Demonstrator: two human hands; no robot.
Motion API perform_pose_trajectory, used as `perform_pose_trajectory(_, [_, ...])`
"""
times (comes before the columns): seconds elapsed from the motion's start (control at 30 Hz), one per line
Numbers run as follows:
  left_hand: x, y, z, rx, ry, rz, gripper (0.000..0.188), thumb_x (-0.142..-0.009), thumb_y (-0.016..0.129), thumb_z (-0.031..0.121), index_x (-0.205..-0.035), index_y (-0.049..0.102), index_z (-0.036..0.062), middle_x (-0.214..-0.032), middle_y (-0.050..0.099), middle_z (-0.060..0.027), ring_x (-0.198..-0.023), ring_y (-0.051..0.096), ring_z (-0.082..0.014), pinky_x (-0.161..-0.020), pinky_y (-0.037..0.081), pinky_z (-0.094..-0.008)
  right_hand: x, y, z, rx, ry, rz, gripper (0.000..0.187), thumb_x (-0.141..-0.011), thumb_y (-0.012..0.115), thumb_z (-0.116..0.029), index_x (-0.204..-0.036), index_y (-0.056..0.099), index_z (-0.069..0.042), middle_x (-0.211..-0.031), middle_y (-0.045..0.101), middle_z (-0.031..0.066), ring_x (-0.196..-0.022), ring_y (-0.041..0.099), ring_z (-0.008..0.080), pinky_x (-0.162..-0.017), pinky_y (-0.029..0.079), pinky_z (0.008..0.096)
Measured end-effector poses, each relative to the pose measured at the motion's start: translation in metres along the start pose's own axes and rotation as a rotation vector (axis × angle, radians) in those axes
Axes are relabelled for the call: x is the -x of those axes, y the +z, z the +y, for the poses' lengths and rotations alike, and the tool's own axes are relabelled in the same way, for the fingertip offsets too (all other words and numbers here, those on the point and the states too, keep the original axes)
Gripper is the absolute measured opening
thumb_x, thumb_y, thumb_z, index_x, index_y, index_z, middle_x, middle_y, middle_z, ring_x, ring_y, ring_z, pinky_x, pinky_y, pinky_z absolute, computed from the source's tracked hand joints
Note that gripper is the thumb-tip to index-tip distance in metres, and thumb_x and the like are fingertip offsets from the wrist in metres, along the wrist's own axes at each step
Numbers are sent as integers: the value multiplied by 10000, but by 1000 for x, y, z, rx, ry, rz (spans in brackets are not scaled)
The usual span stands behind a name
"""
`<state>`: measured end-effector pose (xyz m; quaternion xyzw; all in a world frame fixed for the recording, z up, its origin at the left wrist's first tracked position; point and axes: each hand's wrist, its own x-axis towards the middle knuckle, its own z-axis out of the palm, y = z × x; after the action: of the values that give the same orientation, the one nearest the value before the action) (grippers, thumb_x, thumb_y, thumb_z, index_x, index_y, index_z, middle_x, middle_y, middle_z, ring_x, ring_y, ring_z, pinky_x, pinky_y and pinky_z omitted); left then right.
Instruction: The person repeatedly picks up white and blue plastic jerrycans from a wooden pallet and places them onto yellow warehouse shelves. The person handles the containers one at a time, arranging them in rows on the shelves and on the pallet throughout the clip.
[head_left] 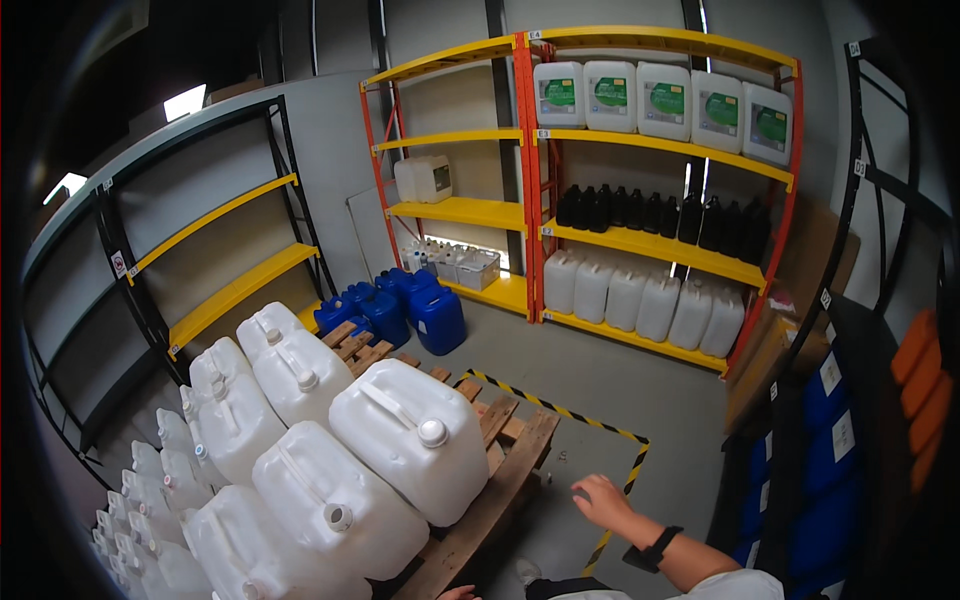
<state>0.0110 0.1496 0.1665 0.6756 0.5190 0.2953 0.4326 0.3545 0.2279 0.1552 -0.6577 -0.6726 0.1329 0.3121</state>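
My right hand (605, 503) reaches in from the lower right, a black band on its wrist. It hangs in the air over the floor, beside the wooden pallet (500, 500). Its fingers are loosely bent and apart, with nothing in them. Of my left hand (460, 593) only a small part shows at the bottom edge, below the pallet; its grip is hidden. Closest to both hands stand large white jerricans on the pallet: a capped jerrican (410, 430) and an uncapped jerrican (335, 490) with an open neck. More white jerricans (235, 410) crowd behind and to the left.
Blue jerricans (437, 318) stand on the floor beyond the pallet. An orange-and-yellow rack (660, 245) at the back holds white jerricans and black bottles. Black racks line both sides, with blue bins (825, 440) and orange bins (920, 390) at right. Yellow-black tape (560, 408) marks the floor.
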Motion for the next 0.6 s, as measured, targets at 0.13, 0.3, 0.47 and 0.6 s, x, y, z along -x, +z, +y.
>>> perform_pose_trajectory(0.13, [-17,25,20,26,107,-92,304,-831,636,147,-1098,596,8,-896,660,-169,-807,646,-254,-716,500,-329,25,-25,15,32,94,-15,195,-787,608,-173,-948,627,-63,-961,601,115,-978,549,304,-836,450,398])
perform_pose_trajectory(0.3, [-39,57,23,-126,230,-179,343,-823,629,188,-1110,585,7,-991,632,-196,-896,615,-333,-779,488,-377,29,-45,30,20,119,-31,195,-787,609,-191,-940,630,-72,-966,611,111,-980,547,303,-821,457,400])
perform_pose_trajectory(0.47, [-84,93,24,-208,178,-385,362,-843,604,260,-1122,587,29,-994,635,-168,-898,629,-272,-771,494,-345,27,-77,85,57,109,-18,182,-762,625,-158,-914,628,-58,-916,620,108,-933,563,304,-796,464,400])
perform_pose_trajectory(0.6, [-128,136,49,-231,237,-427,373,-859,589,294,-1123,581,30,-1019,629,-172,-930,625,-283,-795,493,-355,16,-119,133,70,119,33,169,-748,629,-113,-897,625,-35,-878,623,123,-872,583,307,-769,471,388])
